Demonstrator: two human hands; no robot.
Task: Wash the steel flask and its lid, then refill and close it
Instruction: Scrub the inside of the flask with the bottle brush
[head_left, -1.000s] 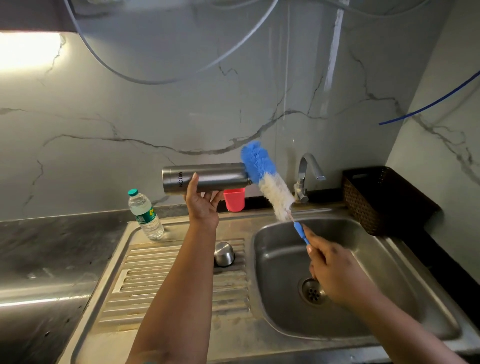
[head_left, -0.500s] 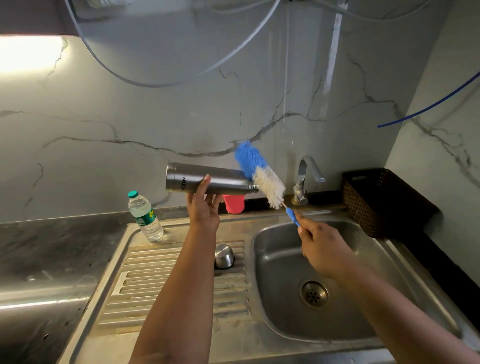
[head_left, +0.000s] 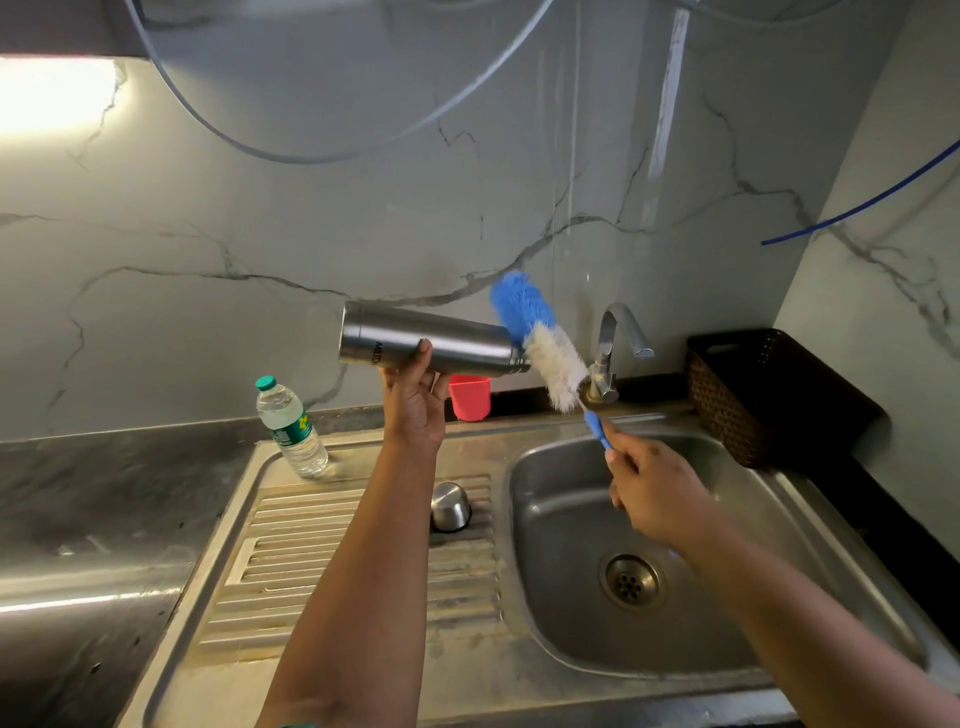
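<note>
My left hand (head_left: 415, 400) grips the steel flask (head_left: 426, 340) from below, holding it nearly level in the air with its open mouth pointing right. My right hand (head_left: 654, 493) holds the blue handle of a bottle brush (head_left: 540, 338). The brush's blue and white bristles lie across the flask's mouth, outside it. The steel lid (head_left: 450, 506) stands on the drainboard beside the sink bowl (head_left: 571, 597).
A tap (head_left: 615, 343) stands behind the bowl. A red cup (head_left: 470, 397) sits at the back ledge behind the flask. A plastic water bottle (head_left: 291, 426) stands on the drainboard's far left corner. A dark woven basket (head_left: 763, 395) sits to the right.
The flask has tilted so its mouth dips slightly and moved right. My right hand has risen, bringing the brush head closer against the flask's mouth.
</note>
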